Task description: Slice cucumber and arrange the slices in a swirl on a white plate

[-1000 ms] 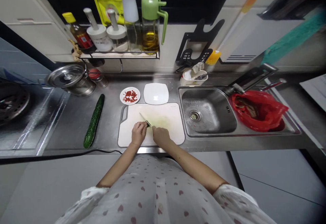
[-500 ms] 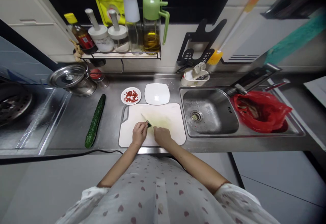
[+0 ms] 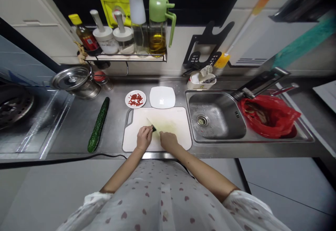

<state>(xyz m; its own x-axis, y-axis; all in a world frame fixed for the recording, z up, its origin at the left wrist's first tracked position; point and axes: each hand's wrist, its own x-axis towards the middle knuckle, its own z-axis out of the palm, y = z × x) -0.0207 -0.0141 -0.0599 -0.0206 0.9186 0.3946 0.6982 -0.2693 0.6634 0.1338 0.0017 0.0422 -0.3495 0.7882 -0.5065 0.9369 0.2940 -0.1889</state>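
Note:
Over the white cutting board (image 3: 132,138), my left hand (image 3: 144,137) is closed, its fingertips pinching a small dark green piece of cucumber (image 3: 153,128). My right hand (image 3: 168,141) is wrapped round a knife (image 3: 148,120), whose handle is hidden in the fist. The thin blade points up and left, passing right beside the cucumber piece; whether it touches cannot be made out. A pale green wet stain marks the board's middle. A whole cucumber (image 3: 98,126) lies on the counter to the left.
Behind the board stand a small white plate (image 3: 128,102) with chopped red bits and a square white plate (image 3: 162,97). The sink (image 3: 217,115) adjoins on the right, with a red plastic bag (image 3: 270,119) beyond. A lidded steel pot (image 3: 76,82) and a seasoning rack (image 3: 126,58) are at back left.
My right hand and the knife have shifted slightly to the right. My left hand stays nearly in place on the cucumber piece. The whole view has moved a little.

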